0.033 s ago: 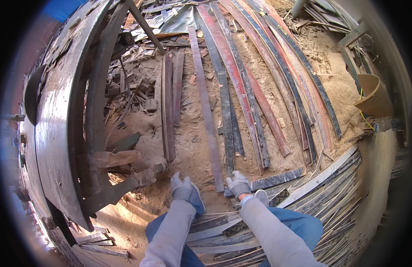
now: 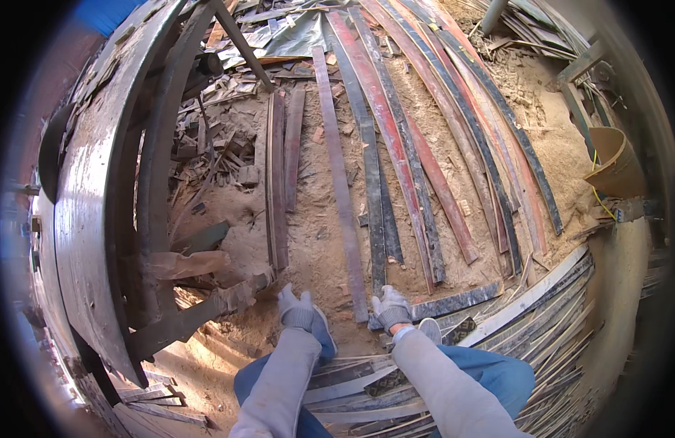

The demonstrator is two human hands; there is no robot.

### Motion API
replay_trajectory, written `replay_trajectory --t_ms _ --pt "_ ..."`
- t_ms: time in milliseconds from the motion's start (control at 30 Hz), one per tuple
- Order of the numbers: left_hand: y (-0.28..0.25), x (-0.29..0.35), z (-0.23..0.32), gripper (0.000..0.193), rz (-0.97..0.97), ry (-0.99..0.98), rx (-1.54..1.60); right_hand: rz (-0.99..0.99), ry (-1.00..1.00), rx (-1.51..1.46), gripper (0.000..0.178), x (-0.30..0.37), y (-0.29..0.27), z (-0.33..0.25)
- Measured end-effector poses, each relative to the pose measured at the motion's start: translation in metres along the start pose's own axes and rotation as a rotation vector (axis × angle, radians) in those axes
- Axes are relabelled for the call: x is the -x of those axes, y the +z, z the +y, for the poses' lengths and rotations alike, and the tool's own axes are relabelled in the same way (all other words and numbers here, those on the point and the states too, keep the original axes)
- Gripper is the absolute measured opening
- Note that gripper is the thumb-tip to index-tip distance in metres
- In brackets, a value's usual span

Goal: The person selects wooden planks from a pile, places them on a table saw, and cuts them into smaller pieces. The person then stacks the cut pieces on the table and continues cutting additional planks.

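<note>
Just above the sandy ground, my left hand [image 2: 297, 309] in a grey glove holds nothing, its fingers and thumb apart. My gloved right hand [image 2: 391, 306] is to its right, fingers also apart, at the near end of a long dark strip [image 2: 372, 212]. Close by that hand, a short black strip [image 2: 454, 303] lies crosswise. I cannot tell whether the fingertips touch either one. Between my hands ends a long purplish-brown strip [image 2: 337, 175]. Further right, a red strip [image 2: 388, 131] and several dark and reddish ones run away from me.
A heavy, dusty metal frame [image 2: 89, 212] stands at left, with broken wood scraps [image 2: 228, 164] beyond it. Thin wood strips [image 2: 549, 321] are heaped under and right of my legs. A curved brown container piece [image 2: 616, 164] stands at the right. Sawdust covers the ground.
The view has shifted slightly, so the strips sit a little lower in the picture. Both hands keep nearly the same places and poses.
</note>
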State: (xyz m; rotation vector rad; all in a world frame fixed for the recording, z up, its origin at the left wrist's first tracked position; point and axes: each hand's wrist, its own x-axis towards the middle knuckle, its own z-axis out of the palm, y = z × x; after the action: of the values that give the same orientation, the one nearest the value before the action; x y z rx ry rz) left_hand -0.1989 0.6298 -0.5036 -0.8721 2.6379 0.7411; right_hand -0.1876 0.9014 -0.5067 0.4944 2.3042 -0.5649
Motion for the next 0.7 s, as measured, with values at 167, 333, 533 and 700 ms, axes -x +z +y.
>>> replay_trajectory --t_ms 167,333,533,700 --pt "0.049 -0.101 0.000 0.084 0.169 0.132 -0.258 0.172 -0.286 0.082 0.055 -0.072 0.054 -0.005" --pt "0.094 -0.148 0.024 0.089 0.166 -0.042 -0.550 0.273 -0.473 0.033 0.045 -0.137 0.072 -0.041" --pt "0.095 -0.180 0.022 0.064 0.296 -0.073 -0.547 0.238 -0.561 -0.081 0.048 -0.218 0.063 -0.099" --pt "0.082 -0.186 0.001 0.057 0.233 0.069 -0.360 0.271 -0.632 -0.222 0.049 -0.287 0.045 -0.188"
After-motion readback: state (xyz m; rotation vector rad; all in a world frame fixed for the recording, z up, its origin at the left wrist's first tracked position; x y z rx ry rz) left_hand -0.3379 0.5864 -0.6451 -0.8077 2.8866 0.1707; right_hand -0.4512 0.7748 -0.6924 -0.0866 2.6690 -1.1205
